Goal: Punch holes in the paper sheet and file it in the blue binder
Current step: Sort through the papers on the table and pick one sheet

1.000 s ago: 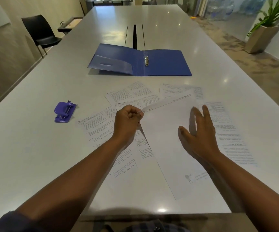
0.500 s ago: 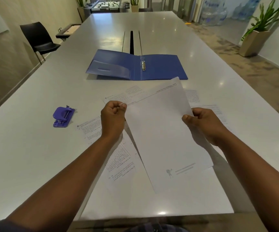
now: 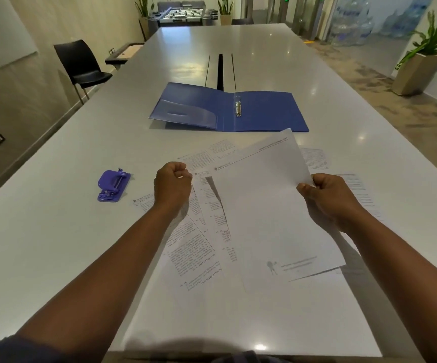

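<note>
Grey worktop [image 3: 55,244]: right hand [image 3: 330,197] pinches a lifted paper sheet [image 3: 270,205]; left hand [image 3: 173,187], fist curled, whether gripping anything unclear; blue binder [image 3: 264,111] open mid-worktop.

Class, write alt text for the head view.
The right hand holds a paper sheet above printed pages on a white table; the left hand is a fist beside it. A purple hole punch lies left, an open blue binder beyond.

left hand [image 3: 173,185] fisted, right hand [image 3: 328,196] pinching — arms extended
</note>
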Demonstrator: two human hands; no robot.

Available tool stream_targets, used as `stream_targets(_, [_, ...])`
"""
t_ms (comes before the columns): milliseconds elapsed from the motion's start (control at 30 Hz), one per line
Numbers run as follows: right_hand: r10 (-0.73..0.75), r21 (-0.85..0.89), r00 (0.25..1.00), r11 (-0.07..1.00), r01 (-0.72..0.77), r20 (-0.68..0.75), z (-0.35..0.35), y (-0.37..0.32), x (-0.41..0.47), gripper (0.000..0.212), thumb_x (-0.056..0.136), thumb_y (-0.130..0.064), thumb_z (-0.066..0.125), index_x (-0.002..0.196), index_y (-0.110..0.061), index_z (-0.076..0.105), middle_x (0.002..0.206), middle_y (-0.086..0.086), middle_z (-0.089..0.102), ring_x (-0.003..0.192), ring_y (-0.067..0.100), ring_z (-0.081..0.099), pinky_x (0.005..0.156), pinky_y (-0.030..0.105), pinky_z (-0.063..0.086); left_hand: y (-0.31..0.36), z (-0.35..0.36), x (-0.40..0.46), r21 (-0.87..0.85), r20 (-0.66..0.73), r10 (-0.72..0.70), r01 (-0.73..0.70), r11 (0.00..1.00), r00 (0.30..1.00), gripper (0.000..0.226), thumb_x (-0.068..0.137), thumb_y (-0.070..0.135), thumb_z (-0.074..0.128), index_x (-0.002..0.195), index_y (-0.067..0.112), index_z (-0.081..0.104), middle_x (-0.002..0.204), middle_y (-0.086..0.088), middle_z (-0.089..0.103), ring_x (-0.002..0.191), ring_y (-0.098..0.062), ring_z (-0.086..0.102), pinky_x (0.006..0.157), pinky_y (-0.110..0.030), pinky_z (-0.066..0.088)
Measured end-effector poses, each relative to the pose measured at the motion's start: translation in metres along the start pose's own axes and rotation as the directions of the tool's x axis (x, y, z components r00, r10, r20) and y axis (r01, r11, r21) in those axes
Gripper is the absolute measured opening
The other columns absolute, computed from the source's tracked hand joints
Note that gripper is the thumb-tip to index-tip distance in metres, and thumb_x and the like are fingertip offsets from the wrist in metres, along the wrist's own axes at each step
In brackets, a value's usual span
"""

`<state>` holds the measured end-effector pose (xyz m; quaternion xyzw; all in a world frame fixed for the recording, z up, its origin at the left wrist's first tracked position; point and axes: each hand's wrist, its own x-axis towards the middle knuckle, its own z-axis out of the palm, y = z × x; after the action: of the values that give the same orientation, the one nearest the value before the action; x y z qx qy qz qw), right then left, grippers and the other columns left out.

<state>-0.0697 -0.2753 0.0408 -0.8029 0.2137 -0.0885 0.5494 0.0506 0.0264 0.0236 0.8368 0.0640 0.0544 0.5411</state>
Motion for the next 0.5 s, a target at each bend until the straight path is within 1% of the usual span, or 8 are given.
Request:
stream_targets(67, [0.014, -0.008, 1.000, 1.000, -0.014, -0.004, 0.004, 0.001, 0.005, 0.005, 0.097, -0.016, 0.069, 0.094, -0.016, 0.073, 0.086, -0.007, 0.071, 0.079, 0.011, 0.064, 0.071, 0.022, 0.046, -0.003, 0.000, 0.007, 0.087, 0.096, -0.055, 0.047, 0.995, 0.994, 0.039, 0.094, 0.008, 0.068, 0.132, 0.010, 0.060, 0.130, -0.006, 0.065, 0.119, -0.024, 0.063, 0.102, -0.039, 0.054])
stream_targets(167, [0.035, -0.008, 0.999, 0.999, -0.035, 0.021, 0.013, 0.002, 0.013, 0.005, 0.096, -0.017, 0.070, 0.093, -0.016, 0.074, 0.090, -0.004, 0.074, 0.086, 0.016, 0.068, 0.083, 0.031, 0.049, -0.005, 0.002, 0.016, 0.114, 0.169, -0.126, 0.108, 0.988, 0.978, 0.048, 0.092, 0.006, 0.071, 0.138, 0.008, 0.056, 0.136, -0.008, 0.060, 0.121, -0.027, 0.061, 0.103, -0.043, 0.054])
stream_targets(233, [0.039, -0.013, 0.998, 0.999, -0.038, 0.046, 0.020, 0.000, 0.017, 0.006, 0.096, -0.017, 0.070, 0.092, -0.017, 0.074, 0.092, -0.005, 0.073, 0.087, 0.014, 0.067, 0.086, 0.033, 0.049, -0.004, 0.004, 0.023, 0.127, 0.206, -0.164, 0.140, 0.982, 0.965, 0.051, 0.092, 0.005, 0.071, 0.140, 0.007, 0.055, 0.136, -0.009, 0.059, 0.120, -0.028, 0.062, 0.103, -0.044, 0.054])
stream_targets(300, [0.034, -0.038, 0.998, 0.999, -0.032, 0.056, 0.025, -0.001, 0.018, 0.007, 0.097, -0.016, 0.069, 0.091, -0.017, 0.072, 0.090, -0.007, 0.071, 0.083, 0.011, 0.064, 0.082, 0.031, 0.048, -0.003, 0.005, 0.027, 0.162, 0.228, -0.166, 0.131, 0.978, 0.959, 0.051, 0.092, 0.005, 0.070, 0.140, 0.007, 0.054, 0.137, -0.009, 0.059, 0.120, -0.028, 0.061, 0.104, -0.044, 0.053])
stream_targets(400, [0.032, -0.074, 0.997, 0.997, -0.027, 0.064, 0.032, -0.003, 0.021, 0.007, 0.098, -0.015, 0.068, 0.092, -0.013, 0.071, 0.089, -0.006, 0.069, 0.079, 0.008, 0.061, 0.069, 0.025, 0.045, -0.003, 0.008, 0.033, 0.220, 0.272, -0.161, 0.102, 0.970, 0.949, 0.055, 0.092, 0.002, 0.068, 0.144, 0.009, 0.051, 0.139, -0.007, 0.058, 0.124, -0.027, 0.059, 0.106, -0.043, 0.051])
stream_targets(433, [0.034, -0.093, 0.997, 0.995, -0.028, 0.067, 0.033, -0.002, 0.022, 0.008, 0.098, -0.016, 0.068, 0.092, -0.011, 0.072, 0.090, -0.004, 0.069, 0.079, 0.009, 0.061, 0.067, 0.023, 0.044, -0.003, 0.008, 0.035, 0.237, 0.285, -0.158, 0.090, 0.967, 0.945, 0.054, 0.091, 0.001, 0.067, 0.142, 0.010, 0.053, 0.135, -0.005, 0.059, 0.123, -0.025, 0.058, 0.107, -0.042, 0.051])
stream_targets(467, [0.038, -0.113, 0.997, 0.993, -0.030, 0.071, 0.035, -0.001, 0.023, 0.010, 0.098, -0.016, 0.068, 0.092, -0.010, 0.073, 0.089, -0.002, 0.070, 0.078, 0.010, 0.062, 0.065, 0.023, 0.044, -0.003, 0.009, 0.037, 0.266, 0.296, -0.154, 0.074, 0.961, 0.943, 0.044, 0.091, -0.001, 0.064, 0.133, 0.014, 0.059, 0.125, -0.003, 0.060, 0.117, -0.023, 0.058, 0.104, -0.038, 0.050])
stream_targets(500, [0.044, -0.132, 0.996, 0.991, -0.033, 0.076, 0.037, -0.001, 0.024, 0.011, 0.097, -0.017, 0.067, 0.092, -0.010, 0.074, 0.087, -0.001, 0.070, 0.077, 0.012, 0.062, 0.065, 0.024, 0.045, -0.002, 0.009, 0.039, 0.306, 0.306, -0.147, 0.049, 0.951, 0.941, 0.031, 0.091, -0.003, 0.061, 0.112, 0.020, 0.063, 0.110, 0.001, 0.057, 0.107, -0.022, 0.056, 0.096, -0.034, 0.050])
